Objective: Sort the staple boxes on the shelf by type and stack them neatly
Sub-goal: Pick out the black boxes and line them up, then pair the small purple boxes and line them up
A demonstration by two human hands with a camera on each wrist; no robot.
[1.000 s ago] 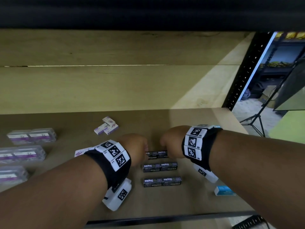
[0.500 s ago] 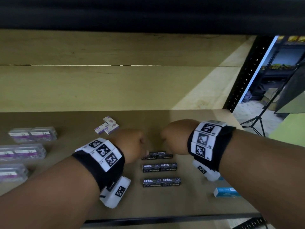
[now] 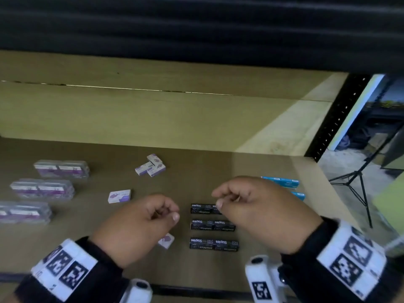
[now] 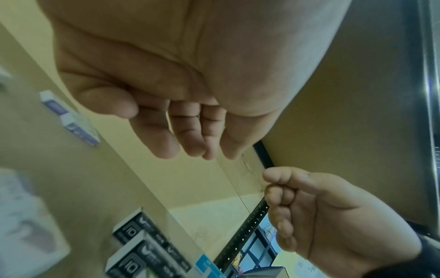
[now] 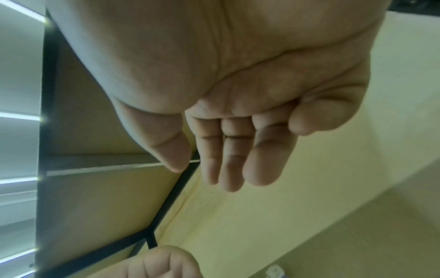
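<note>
Wrist views show both palms bare: left hand and right hand hang loosely curled above the black staple boxes on the shelf.

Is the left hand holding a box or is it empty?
Empty. The left hand hangs above the shelf with loosely curled fingers and nothing between them.

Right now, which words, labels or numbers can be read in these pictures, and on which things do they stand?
"Staples": on the three black boxes, printed upright and upside down.
"10": seemingly on the black boxes, left wrist view.
Purple boxes, clear packs, blue boxes: print too blurred.
Wrist bands: square code marks only.
</note>
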